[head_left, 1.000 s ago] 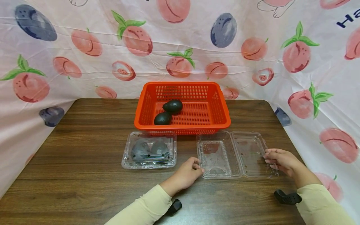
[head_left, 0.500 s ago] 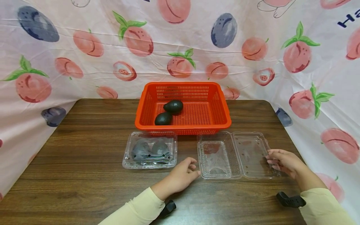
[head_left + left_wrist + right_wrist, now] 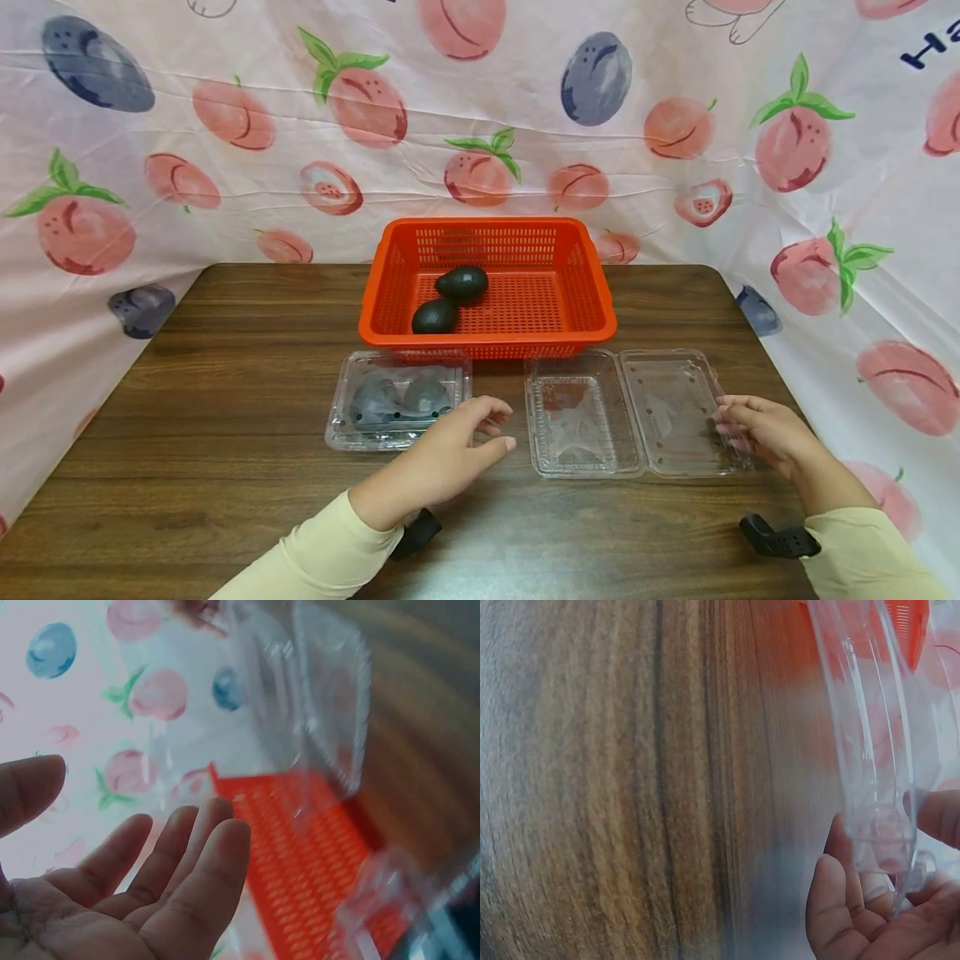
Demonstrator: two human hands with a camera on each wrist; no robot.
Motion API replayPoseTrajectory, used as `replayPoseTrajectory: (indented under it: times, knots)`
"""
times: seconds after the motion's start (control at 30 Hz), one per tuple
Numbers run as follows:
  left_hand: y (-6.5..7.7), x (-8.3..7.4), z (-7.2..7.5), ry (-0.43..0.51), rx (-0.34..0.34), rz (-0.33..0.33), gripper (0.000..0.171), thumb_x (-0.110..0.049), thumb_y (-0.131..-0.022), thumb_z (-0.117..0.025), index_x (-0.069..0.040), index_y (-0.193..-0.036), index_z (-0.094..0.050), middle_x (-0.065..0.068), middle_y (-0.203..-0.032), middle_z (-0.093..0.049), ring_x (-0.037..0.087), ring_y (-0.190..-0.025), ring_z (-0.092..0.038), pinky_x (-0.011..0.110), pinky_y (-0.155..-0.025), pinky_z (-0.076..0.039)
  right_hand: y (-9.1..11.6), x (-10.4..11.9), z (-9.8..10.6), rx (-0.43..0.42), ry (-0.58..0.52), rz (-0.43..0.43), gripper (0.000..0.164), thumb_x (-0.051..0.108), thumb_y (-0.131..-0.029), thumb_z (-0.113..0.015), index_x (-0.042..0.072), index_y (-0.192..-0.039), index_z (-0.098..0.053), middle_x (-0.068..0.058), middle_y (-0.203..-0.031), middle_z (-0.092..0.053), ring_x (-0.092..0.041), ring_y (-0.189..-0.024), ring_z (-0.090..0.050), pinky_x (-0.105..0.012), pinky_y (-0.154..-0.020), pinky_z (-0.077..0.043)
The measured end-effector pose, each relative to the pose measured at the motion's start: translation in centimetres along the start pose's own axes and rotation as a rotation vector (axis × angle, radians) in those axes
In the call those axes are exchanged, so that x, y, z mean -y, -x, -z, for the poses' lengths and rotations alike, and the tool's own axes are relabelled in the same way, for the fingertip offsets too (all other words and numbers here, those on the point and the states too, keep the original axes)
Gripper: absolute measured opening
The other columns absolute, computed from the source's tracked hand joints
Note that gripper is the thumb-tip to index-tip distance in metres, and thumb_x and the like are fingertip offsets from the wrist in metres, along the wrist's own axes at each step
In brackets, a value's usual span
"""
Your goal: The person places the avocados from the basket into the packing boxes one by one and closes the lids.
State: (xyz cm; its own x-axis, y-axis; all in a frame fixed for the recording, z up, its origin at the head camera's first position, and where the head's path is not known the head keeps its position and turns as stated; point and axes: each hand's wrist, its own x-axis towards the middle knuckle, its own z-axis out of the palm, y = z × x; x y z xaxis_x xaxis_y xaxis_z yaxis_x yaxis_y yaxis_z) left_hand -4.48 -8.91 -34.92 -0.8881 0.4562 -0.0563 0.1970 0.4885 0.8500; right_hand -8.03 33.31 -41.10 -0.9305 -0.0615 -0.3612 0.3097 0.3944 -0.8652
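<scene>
A clear plastic clamshell container (image 3: 588, 462) lies unfolded on the table, its base on the left and its lid (image 3: 667, 417) folded out to the right. My right hand (image 3: 772, 437) pinches the lid's outer edge; in the right wrist view the thumb is on one side and the fingers (image 3: 827, 900) are beneath. My left hand (image 3: 442, 454) hovers left of the base with relaxed, parted fingers, holding nothing. It overlaps the corner of a closed clamshell (image 3: 345, 425), which has two dark, rounded fruits inside. The left wrist view shows that palm facing up beside the thumb.
Behind the containers stands an orange-red plastic basket (image 3: 487, 340) with two dark avocados (image 3: 462, 284) in its left half. A fruit-print cloth (image 3: 525, 100) hangs behind and along the sides of the brown wooden table (image 3: 225, 375).
My left hand has let go of the open clamshell's base and drawn back to the left, lifting somewhat. The right hand stays at the lid's edge, shifted very slightly right.
</scene>
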Motion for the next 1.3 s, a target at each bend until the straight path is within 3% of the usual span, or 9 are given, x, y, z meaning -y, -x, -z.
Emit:
replayPoseTrajectory:
  times: [0.33,0.63,0.8,1.1,1.3]
  knots:
    - [-0.1,-0.6,3.2,-0.089,-0.073,0.005,0.028,-0.019,-0.093,-0.062,-0.009,-0.119,-0.059,0.005,-0.117,-0.06,0.024,-0.108,-0.059,0.042,-0.088,-0.049,0.0,0.0,-0.1,-0.021,0.03,0.013,0.05,0.014,-0.103,-0.037,-0.022,-0.136,-0.026,0.009,-0.095,-0.063,0.003,-0.082,-0.06,-0.024,-0.07,-0.052]
    - [-0.5,-1.2,5.6,-0.154,-0.085,-0.007,0.031,-0.022,-0.094,-0.062,-0.005,-0.12,-0.057,0.008,-0.118,-0.059,0.026,-0.108,-0.059,0.044,-0.09,-0.048,0.3,0.3,-0.1,-0.03,0.062,0.025,0.049,0.013,-0.103,-0.037,-0.023,-0.135,-0.026,0.005,-0.1,-0.065,0.005,-0.082,-0.059,-0.024,-0.071,-0.051]
    - [-1.0,-1.4,7.0,-0.149,-0.085,0.007,0.033,-0.022,-0.094,-0.061,-0.004,-0.122,-0.056,0.01,-0.118,-0.062,0.026,-0.11,-0.058,0.045,-0.095,-0.047,0.5,0.6,-0.1,-0.04,0.08,0.024,0.049,0.015,-0.103,-0.037,-0.022,-0.135,-0.028,0.003,-0.103,-0.065,0.005,-0.083,-0.059,-0.025,-0.072,-0.051]
    - [-2.6,-1.0,9.3,-0.191,-0.116,0.037,0.035,-0.022,-0.094,-0.061,-0.003,-0.123,-0.056,0.013,-0.114,-0.064,0.028,-0.107,-0.06,0.039,-0.083,-0.051,0.5,0.6,-0.1,-0.056,0.086,0.026,0.049,0.014,-0.103,-0.037,-0.022,-0.135,-0.028,-0.004,-0.106,-0.066,0.006,-0.083,-0.058,-0.024,-0.072,-0.052]
    - [-3.8,-0.3,10.5,-0.213,-0.131,0.063,0.036,-0.023,-0.093,-0.06,-0.003,-0.123,-0.055,0.014,-0.115,-0.063,0.028,-0.108,-0.058,0.041,-0.087,-0.049,0.5,0.6,-0.1,-0.059,0.099,0.032,0.05,0.015,-0.102,-0.038,-0.021,-0.136,-0.029,-0.005,-0.107,-0.066,0.006,-0.083,-0.058,-0.025,-0.072,-0.052]
